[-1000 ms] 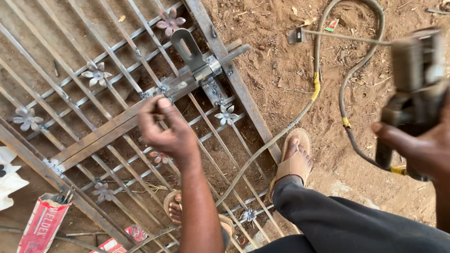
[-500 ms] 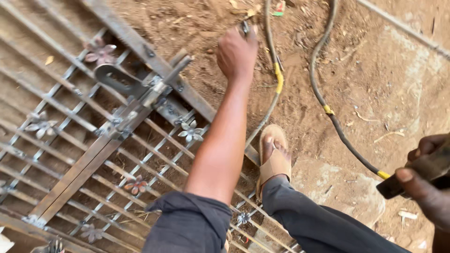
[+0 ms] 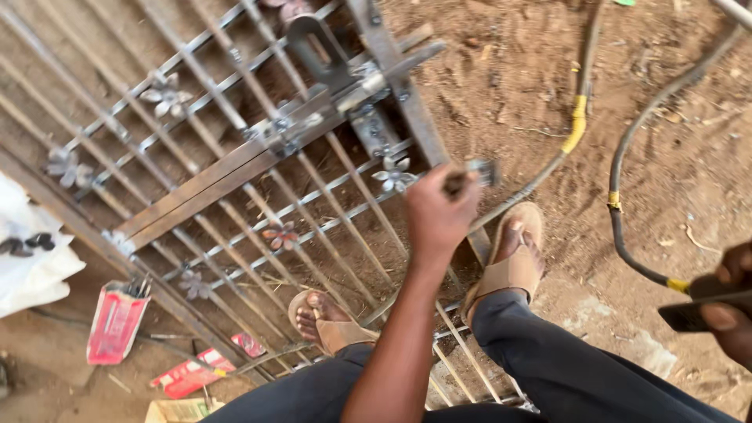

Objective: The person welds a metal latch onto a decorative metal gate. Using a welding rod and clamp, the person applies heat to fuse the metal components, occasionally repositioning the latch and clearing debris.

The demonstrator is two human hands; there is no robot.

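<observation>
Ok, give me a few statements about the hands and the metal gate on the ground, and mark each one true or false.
1. The left hand has its grip shut on a small wooden-handled metal tool. True.
2. The grey metal gate with flower ornaments stands upright. False: it lies flat on the brown dirt.
3. The right hand holds a dark handle with a cable leading from it. True.
4. Both feet are bare. False: each wears a tan sandal.
5. The red packet lies on the gate. False: it lies beside it.
</observation>
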